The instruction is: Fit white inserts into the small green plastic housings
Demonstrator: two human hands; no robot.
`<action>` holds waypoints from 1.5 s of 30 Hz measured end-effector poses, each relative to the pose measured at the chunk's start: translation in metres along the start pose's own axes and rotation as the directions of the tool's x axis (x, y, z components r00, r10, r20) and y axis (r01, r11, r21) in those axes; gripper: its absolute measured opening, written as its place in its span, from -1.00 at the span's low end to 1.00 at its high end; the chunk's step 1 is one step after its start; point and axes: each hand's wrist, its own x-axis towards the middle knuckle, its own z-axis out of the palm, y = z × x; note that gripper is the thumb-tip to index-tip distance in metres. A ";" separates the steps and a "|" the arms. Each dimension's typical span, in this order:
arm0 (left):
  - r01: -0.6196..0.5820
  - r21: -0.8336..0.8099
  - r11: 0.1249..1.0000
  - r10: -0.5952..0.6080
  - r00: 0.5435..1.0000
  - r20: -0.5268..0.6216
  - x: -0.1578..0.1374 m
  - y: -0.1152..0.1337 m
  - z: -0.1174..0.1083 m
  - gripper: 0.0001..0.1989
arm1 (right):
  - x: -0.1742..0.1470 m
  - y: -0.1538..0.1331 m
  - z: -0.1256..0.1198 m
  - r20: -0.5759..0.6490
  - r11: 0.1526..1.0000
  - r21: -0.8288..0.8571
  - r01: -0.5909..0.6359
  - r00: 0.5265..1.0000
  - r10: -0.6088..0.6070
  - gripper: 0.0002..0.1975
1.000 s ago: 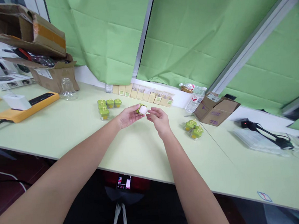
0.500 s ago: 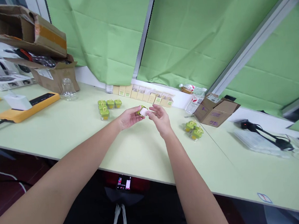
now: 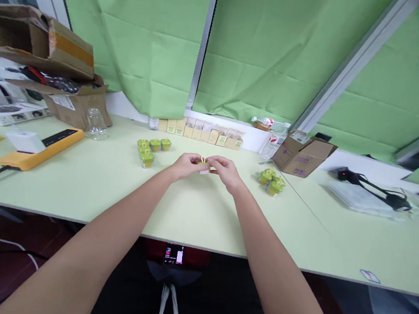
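My left hand (image 3: pixel 191 166) is closed around one side of a small green lid (image 3: pixel 203 164) with a yellow loop on top. A white piece (image 3: pixel 204 171) shows under the lid. From the other side, the thumb and fingers of my right hand (image 3: pixel 224 169) pinch the same lid. To the left stand several small clear containers (image 3: pixel 147 158) with green lids and yellow loops. A smaller group of matching containers (image 3: pixel 276 186) is to the right of my right hand.
Along the wall runs a row of small tan boxes (image 3: pixel 203 132). Plastic bottles (image 3: pixel 270 144) and an open cardboard box (image 3: pixel 301 156) are at the back right. An orange power strip (image 3: pixel 42 149) and a clear jar (image 3: pixel 95 124) lie left. A phone (image 3: pixel 173 254) glows below the table edge.
The lid has been turned from showing its white underside to loop-up, and sits slightly lower. My right hand's fingers have closed onto its side.
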 end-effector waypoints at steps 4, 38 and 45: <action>-0.088 0.188 0.978 0.082 0.996 0.039 -0.001 -0.006 0.002 -0.71 | -0.001 0.003 -0.002 0.019 0.995 0.020 -0.095 0.995 0.094 -0.63; -0.151 0.568 0.809 0.226 0.972 -0.062 0.003 -0.033 -0.013 -0.86 | 0.009 0.013 -0.005 -0.323 0.963 -0.245 0.107 0.928 -0.185 -0.71; -0.116 0.614 0.780 0.194 0.979 -0.060 0.000 -0.032 -0.011 -0.57 | 0.009 0.013 -0.005 -0.329 0.965 -0.243 0.100 0.927 -0.179 -0.73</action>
